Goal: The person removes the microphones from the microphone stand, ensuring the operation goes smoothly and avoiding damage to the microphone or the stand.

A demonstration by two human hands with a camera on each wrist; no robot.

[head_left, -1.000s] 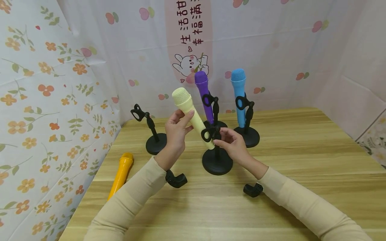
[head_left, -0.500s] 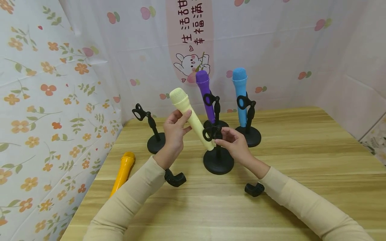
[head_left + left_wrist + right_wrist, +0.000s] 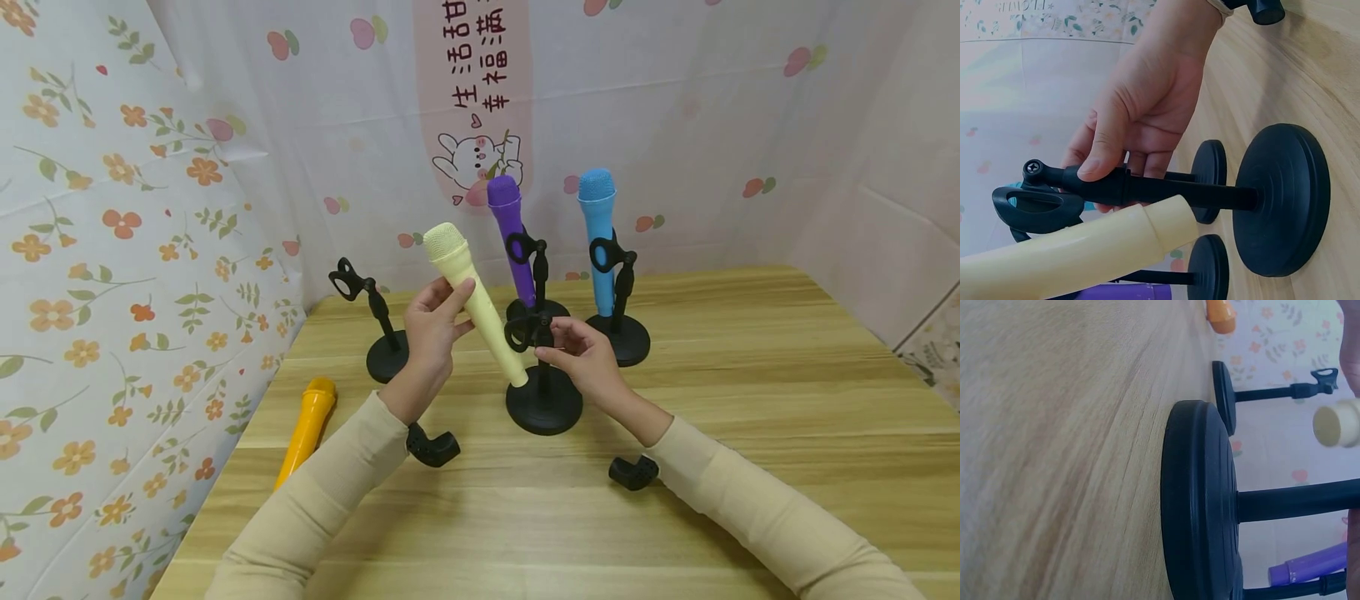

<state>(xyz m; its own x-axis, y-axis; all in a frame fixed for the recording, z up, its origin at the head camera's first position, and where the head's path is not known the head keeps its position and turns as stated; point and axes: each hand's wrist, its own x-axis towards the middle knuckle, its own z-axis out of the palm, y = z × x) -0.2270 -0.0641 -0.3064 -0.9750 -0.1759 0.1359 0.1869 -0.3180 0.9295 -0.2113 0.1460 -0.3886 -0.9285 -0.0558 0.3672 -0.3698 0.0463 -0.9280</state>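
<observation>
Wooden table (image 3: 525,517), orange-flowered cloth (image 3: 112,333) at left, pale backdrop (image 3: 345,125) with rabbit print (image 3: 474,155)

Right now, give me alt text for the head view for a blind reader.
A person's left hand holds a tilted yellow microphone beside a black stand that the right hand grips. Behind, two stands hold a purple microphone and a blue one; a fourth stand holds none, and an orange microphone lies on the table.

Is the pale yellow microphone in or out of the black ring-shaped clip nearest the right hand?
Out: the left hand holds the microphone at a tilt beside the clip, with nothing passing through its ring.
</observation>
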